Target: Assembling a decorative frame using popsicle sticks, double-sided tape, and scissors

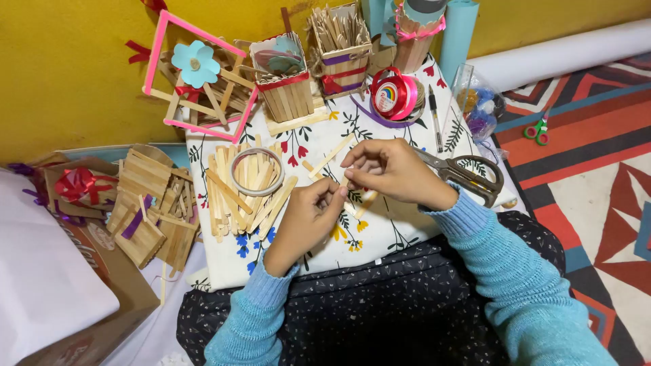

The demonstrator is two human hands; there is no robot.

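My left hand [306, 220] and my right hand [391, 171] meet over a white floral cloth [380, 234] on my lap. Together they pinch a small wooden craft stick piece [346, 193] between their fingertips. A loose craft stick [330, 156] lies just above my hands. A pile of craft sticks [239, 196] with a roll of clear tape [257, 172] on top lies left of my left hand. Large scissors [468, 175] rest just behind my right wrist.
Craft-stick boxes [288, 85] and a pink-edged stick frame with a blue paper flower [196, 74] stand against the yellow wall. A red ribbon spool [393, 93], a pen [435, 116], a bead bag [478, 105], small green scissors [537, 130] and stick panels [149, 210] lie around.
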